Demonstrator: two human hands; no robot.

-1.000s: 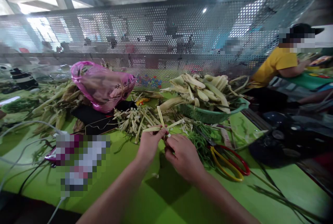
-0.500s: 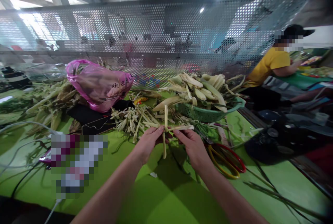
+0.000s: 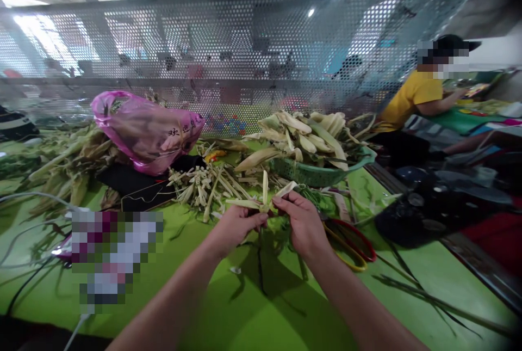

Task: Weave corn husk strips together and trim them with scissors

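Head camera is looking down over a green table (image 3: 261, 313). At ten o'clock a pink plastic bag (image 3: 147, 130) is lying on husks, with a pile of cut strips (image 3: 204, 185) just right of it. At centre the left hand (image 3: 236, 226) is pinching one arm of a cross of pale leaf strips (image 3: 263, 201) between thumb and fingers, holding it just above the table. The right hand (image 3: 299, 220) is pinching the opposite arm. At one o'clock a green basket (image 3: 326, 177) is holding husks. Scissors (image 3: 350, 242) are lying just right of the right hand. At two o'clock a person in a yellow shirt (image 3: 411, 98) is sitting.
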